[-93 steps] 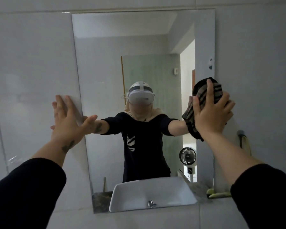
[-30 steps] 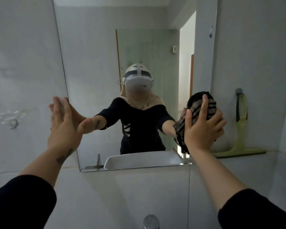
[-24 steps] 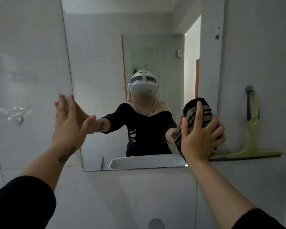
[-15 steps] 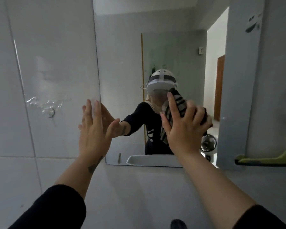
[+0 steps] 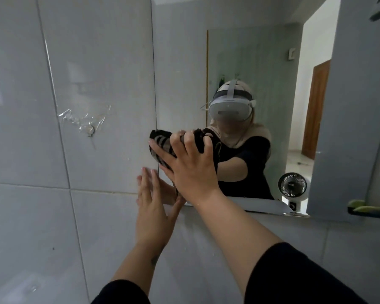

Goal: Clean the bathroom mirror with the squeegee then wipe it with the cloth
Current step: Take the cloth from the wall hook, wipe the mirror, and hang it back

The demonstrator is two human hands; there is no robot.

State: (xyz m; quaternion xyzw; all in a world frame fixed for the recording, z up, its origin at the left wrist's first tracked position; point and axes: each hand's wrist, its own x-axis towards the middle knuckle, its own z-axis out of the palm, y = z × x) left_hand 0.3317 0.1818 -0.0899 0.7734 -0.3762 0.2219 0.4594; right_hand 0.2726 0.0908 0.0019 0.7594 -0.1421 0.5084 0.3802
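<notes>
The frameless mirror (image 5: 180,69) hangs on a grey tiled wall and reflects a person in a headset. My right hand (image 5: 190,166) presses a dark striped cloth (image 5: 160,142) flat against the mirror's lower left edge. My left hand (image 5: 150,205) lies open, fingers together, flat on the wall at the mirror's bottom left corner, just below the right hand. Only the green blade end of the squeegee (image 5: 369,209) shows at the far right edge, against the wall by the mirror's lower right corner.
Grey wall tiles (image 5: 75,150) fill the left side, with a small hook under torn clear tape (image 5: 89,128). In the reflection I see a white sink rim, a small fan and an open doorway.
My right hand has swept the cloth leftward across the mirror from its right edge to its lower left edge. My left hand slid down to the bottom corner. The view has shifted left.
</notes>
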